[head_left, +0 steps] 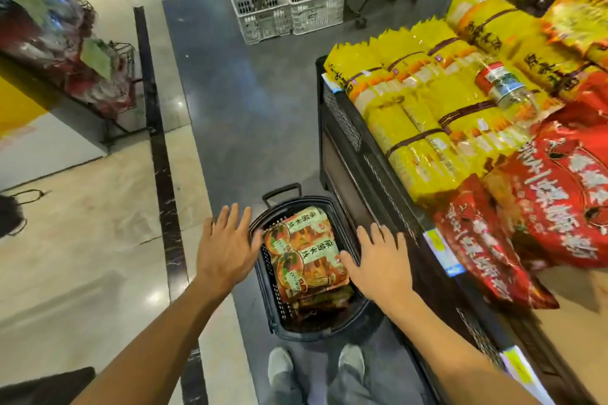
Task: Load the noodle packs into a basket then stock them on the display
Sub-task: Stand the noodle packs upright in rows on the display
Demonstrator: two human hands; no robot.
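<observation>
While both hands hover spread and empty, left hand [227, 248] and right hand [378, 265] flank the basket [279, 316] on the near floor. Noodle packs [304, 253] fill it; loading appears done, and stocking the display [355, 154] at right remains.

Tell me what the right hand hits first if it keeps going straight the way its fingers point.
Probably the dark side of the display stand. The right hand, open, points up the picture along the basket rim's right edge, just beside the noodle packs. Depth is unclear; it may pass above.
</observation>
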